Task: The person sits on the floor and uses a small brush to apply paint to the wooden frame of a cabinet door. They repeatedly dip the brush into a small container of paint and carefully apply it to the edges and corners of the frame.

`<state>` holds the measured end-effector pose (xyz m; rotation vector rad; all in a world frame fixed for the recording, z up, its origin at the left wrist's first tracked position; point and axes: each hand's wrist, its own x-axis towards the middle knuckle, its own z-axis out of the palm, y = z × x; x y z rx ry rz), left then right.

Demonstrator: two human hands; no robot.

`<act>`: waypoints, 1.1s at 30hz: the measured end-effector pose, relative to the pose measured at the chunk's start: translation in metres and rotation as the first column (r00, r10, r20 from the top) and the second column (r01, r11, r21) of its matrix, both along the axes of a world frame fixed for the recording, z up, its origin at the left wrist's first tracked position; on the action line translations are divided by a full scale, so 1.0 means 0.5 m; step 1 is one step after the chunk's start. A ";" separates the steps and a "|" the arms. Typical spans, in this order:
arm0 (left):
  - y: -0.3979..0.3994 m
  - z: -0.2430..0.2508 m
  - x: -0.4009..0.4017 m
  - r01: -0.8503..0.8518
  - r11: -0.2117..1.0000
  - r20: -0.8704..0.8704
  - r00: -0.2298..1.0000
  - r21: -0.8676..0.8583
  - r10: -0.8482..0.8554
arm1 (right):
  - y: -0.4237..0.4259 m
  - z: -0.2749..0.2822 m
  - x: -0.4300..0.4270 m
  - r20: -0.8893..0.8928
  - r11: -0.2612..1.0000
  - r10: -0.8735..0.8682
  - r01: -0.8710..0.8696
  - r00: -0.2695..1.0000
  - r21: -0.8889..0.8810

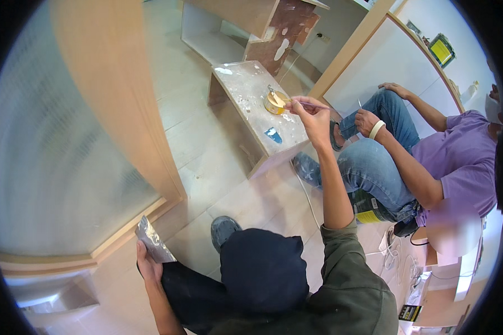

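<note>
My right hand (312, 117) reaches over a paint-spotted low bench and pinches a thin purple-handled tool (314, 105). Its tip is at the rim of a small yellow can (273, 104) containing beige paste; whether it touches the paste I cannot tell. Near my left knee, my left hand (151, 268) grips a flat, shiny silver-coloured plate (153, 243) by its lower edge. Pale smears or reflections show on the plate. On the bench top (243, 86), close to the can, lies a blue scraper-like piece (273, 135) with white material on it.
A seated co-worker (419, 155) in purple and jeans is at the right, a thin white object in one hand. Left stands a wood-framed frosted panel (67, 167). A wooden cabinet (230, 21) is behind the bench. Cables (396, 255) lie on the tiled floor (201, 176).
</note>
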<state>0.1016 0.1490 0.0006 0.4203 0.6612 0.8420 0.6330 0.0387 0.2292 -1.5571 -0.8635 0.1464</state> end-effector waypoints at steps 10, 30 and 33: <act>-0.009 0.005 0.007 -0.052 0.998 -0.042 0.998 -0.024 0.051 | 0.040 -0.127 0.210 0.282 0.868 -0.253 0.346 0.925 -0.357; -0.003 0.028 0.033 -0.106 0.990 -0.264 0.961 -0.093 0.078 | 0.069 -0.189 0.272 0.460 0.894 -0.085 0.272 0.884 -0.357; -0.003 0.027 0.034 -0.118 0.987 -0.254 0.963 -0.108 0.088 | 0.071 -0.195 0.273 0.456 0.901 -0.082 0.262 0.886 -0.347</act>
